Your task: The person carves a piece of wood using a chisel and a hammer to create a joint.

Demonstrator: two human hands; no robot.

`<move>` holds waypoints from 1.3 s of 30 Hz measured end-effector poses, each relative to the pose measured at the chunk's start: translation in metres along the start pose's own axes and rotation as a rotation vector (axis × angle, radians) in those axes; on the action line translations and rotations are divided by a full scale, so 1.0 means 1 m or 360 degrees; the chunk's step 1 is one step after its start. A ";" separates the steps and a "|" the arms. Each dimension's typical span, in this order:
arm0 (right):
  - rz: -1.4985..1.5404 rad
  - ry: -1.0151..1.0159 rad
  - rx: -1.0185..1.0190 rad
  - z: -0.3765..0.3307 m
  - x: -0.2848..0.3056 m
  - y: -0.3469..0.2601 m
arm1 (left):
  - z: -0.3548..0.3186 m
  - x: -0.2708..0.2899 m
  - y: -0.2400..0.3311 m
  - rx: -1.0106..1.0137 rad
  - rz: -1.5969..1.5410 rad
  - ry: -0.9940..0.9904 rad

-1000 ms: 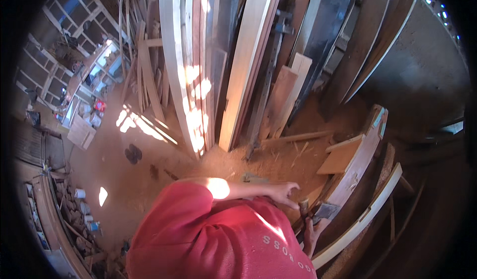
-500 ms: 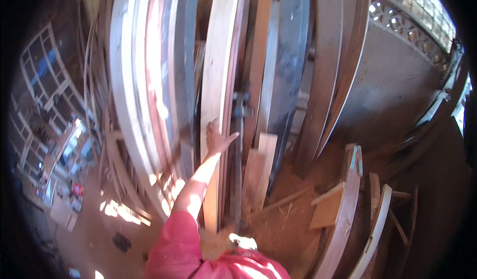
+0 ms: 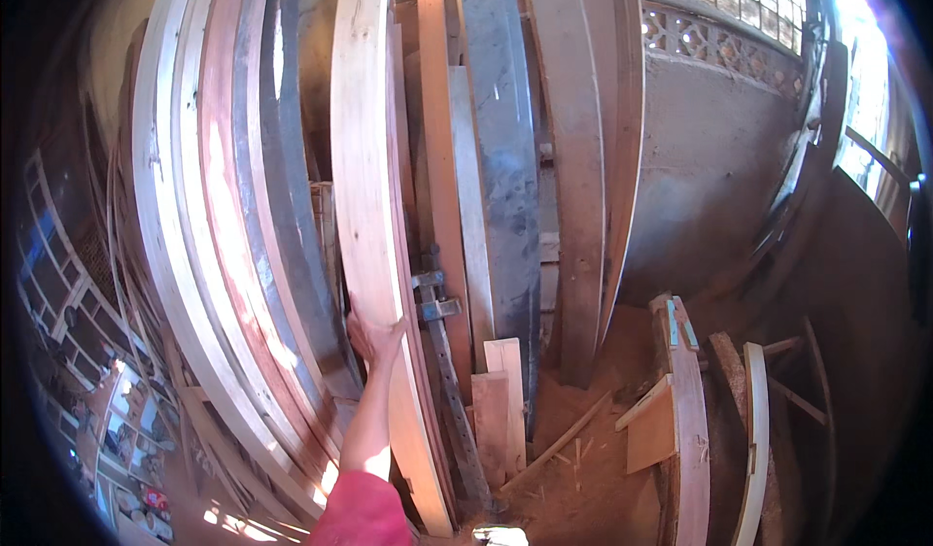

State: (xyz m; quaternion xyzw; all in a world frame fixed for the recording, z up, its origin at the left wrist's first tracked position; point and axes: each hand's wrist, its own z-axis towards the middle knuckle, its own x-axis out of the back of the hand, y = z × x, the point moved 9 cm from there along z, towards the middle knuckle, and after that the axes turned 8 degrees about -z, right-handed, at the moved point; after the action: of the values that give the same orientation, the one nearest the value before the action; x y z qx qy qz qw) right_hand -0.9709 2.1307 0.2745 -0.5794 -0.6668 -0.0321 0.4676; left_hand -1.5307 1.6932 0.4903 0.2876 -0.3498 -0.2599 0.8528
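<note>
A tall pale wooden plank [image 3: 364, 157] stands upright among other long boards. My left hand [image 3: 374, 337], at the end of a red-sleeved arm, reaches up and grips it low down. The thumb lies towards the plank's right edge and the fingers close round its left side, where they are partly hidden. A narrow reddish board [image 3: 403, 255] stands right behind its right edge. Just right of my hand, a metal bar clamp [image 3: 437, 308] leans against the boards. My right hand does not show.
Boards [image 3: 209, 206] stand close together on the left. A dark grey board [image 3: 501, 177] and wide brown boards [image 3: 573, 157] rise on the right. Short offcuts [image 3: 503, 391] stand near the floor. Wooden pieces [image 3: 690, 429] are at the lower right, before a wall [image 3: 714, 157].
The view has shifted, so the boards appear further left and my hand lower. My left hand's thumb, spread out before, now lies closer against the plank.
</note>
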 end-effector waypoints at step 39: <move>0.1261 0.0836 -0.2337 -0.581 -0.592 0.508 | -0.591 0.190 0.520 0.0207 -0.2071 -0.2392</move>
State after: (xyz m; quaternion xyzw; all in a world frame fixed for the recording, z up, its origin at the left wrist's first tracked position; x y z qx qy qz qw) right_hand -0.2872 1.5176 -0.0441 -0.8971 -0.0978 -0.4210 0.0914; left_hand -0.8461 2.1171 0.5759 0.2302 -0.5867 -0.7719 0.0837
